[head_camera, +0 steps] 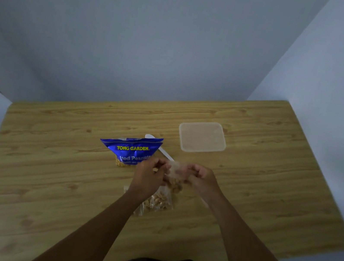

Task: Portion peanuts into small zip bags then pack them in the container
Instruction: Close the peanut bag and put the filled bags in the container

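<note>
Pale blue-grey walls close round a corner, and against them sits the wooden worktop, by far the biggest thing I have on screen. I take the blue peanut packet as my mark; it stands about mid-worktop, printed TONG GARDEN. Well beyond the packet and to its right lies the translucent rectangular container, apart from everything else. I cannot tell from here whether its lid is on. Nearer to me than the packet, and slightly to its right, filled bags of peanuts lie flat on the wood, partly hidden under the left forearm, so I cannot count them. Just right of the packet's lower corner both hands meet above the worktop. The left grip and the right grip have curled fingers pinching a small zip bag between them, each at one side of its top, and peanuts show in its lower half. The picture is blurred there, so I cannot tell whether the seal is open or closed. A white plastic spoon lies behind the packet, its bowl peeping over the packet's top edge and its handle running out towards the hands.
</note>
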`<state>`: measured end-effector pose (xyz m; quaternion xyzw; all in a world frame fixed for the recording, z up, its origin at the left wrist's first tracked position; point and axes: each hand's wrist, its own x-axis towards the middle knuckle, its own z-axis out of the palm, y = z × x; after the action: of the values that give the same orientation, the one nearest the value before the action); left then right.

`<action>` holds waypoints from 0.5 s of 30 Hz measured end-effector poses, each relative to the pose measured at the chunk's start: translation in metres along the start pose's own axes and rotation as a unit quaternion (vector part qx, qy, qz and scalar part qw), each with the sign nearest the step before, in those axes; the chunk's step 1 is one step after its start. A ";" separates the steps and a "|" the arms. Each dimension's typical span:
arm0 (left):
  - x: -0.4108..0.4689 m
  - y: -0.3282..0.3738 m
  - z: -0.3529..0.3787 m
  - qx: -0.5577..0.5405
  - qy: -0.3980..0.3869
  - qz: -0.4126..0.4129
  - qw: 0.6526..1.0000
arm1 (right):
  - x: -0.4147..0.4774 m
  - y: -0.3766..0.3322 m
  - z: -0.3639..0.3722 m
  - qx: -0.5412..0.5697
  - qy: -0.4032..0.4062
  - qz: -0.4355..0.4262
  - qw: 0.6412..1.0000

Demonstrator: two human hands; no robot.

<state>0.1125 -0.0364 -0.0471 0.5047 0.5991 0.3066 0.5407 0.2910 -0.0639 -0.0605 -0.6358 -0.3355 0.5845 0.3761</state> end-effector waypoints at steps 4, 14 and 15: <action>-0.010 -0.009 0.001 -0.015 -0.018 -0.043 0.999 | -0.003 0.021 -0.001 -0.028 -0.012 0.041 0.999; -0.007 -0.054 -0.030 0.188 0.026 -0.089 0.978 | 0.008 0.045 -0.022 -0.250 0.146 0.056 0.956; -0.006 -0.055 -0.031 0.201 0.024 -0.089 0.975 | 0.008 0.045 -0.022 -0.281 0.155 0.048 0.946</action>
<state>0.0677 -0.0534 -0.0882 0.5404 0.7037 0.1423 0.4387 0.3128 -0.0806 -0.1027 -0.8139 -0.3925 0.3783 0.2008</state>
